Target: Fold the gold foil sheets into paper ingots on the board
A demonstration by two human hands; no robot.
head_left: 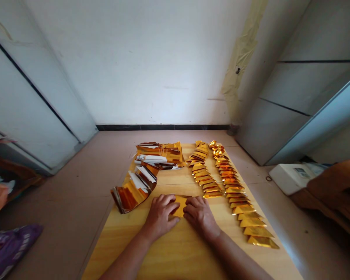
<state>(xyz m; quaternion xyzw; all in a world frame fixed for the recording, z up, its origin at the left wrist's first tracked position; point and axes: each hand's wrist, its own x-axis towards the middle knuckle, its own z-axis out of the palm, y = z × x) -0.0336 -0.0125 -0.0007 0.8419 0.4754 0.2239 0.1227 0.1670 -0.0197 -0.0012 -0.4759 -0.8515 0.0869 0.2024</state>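
Observation:
A sheet of gold foil paper [179, 207] lies on the wooden table between my hands, its far edge partly raised. My left hand [162, 213] has its curled fingers on the sheet's left side, thumb toward the near edge. At the right side, the bent fingers of my right hand [200, 216] press on the same sheet; their tips are partly hidden. Left of my hands sits a curled stack of gold foil paper [134, 190] with white pieces among it. To the right run a row of folded gold papers [205, 179] and a longer overlapping row [239, 198].
More gold sheets with white strips [160, 155] lie at the far left of the table [175, 249]. A white box [291, 177] stands to the right on the floor side. A purple bag [14, 249] is at lower left. A white wall [163, 70] rises beyond.

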